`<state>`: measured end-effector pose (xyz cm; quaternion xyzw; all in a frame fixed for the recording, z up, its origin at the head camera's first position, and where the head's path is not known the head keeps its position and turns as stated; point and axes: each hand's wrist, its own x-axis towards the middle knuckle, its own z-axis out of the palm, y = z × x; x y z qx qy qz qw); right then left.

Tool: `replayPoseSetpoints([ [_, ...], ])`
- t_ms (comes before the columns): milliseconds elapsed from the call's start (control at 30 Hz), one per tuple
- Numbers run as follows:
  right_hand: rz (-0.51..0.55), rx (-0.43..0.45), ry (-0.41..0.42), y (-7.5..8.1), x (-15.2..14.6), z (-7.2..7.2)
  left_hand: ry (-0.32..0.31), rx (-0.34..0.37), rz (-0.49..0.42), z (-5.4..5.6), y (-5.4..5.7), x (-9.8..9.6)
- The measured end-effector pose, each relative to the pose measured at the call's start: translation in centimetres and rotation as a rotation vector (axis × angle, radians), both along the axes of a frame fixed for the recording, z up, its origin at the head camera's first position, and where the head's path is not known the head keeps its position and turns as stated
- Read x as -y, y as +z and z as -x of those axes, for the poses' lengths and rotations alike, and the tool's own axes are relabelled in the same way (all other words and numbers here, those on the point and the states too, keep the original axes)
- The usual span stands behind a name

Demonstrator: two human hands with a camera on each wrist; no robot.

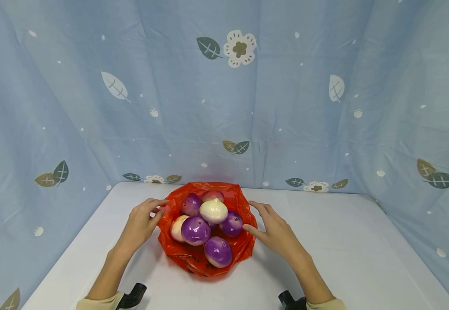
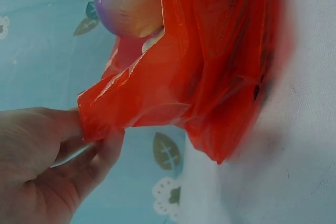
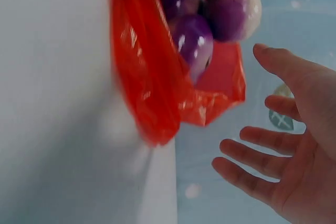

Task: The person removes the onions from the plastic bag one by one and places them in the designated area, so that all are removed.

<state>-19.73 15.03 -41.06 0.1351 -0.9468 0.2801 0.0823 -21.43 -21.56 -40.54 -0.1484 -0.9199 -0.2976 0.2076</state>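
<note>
A red plastic bag (image 1: 202,268) stands on the white table with its mouth spread wide. Several glossy round onions are heaped inside it, such as a purple onion (image 1: 195,230) and a cream-white onion (image 1: 214,211) with a pointed tip facing up. At the bag's left side, my left hand (image 1: 142,221) pinches its rim between thumb and fingers; the left wrist view shows the plastic edge (image 2: 105,111) drawn out there. My right hand (image 1: 275,230) is beside the bag's right rim, its fingers spread. In the right wrist view these fingers (image 3: 262,169) hold nothing, and a gap separates them from the plastic.
White cloth covers the table (image 1: 348,254) on both sides of the bag. Behind it hangs a blue curtain (image 1: 286,107) printed with leaves and flowers, which also runs along the left and right sides. Black wrist mounts (image 1: 132,296) show near the sleeves.
</note>
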Motion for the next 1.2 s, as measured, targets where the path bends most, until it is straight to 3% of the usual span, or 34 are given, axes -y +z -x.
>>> replayPoseSetpoints([
  [300, 0.102, 0.018, 0.109, 0.4, 2.7, 0.4, -0.01, -0.021, -0.007, 0.1, -0.1, 0.0],
  [533, 0.134, -0.038, 0.188, 0.2, 4.3, 0.9, -0.009, -0.034, -0.001, 0.0, -0.1, -0.1],
  [900, 0.154, -0.128, 0.245, 0.5, 5.9, 1.5, -0.003, -0.01, -0.003, 0.1, -0.2, -0.2],
  [1200, 0.161, -0.123, 0.272, 0.7, 6.7, 2.0, -0.011, -0.015, -0.012, 0.4, -0.3, -0.2],
])
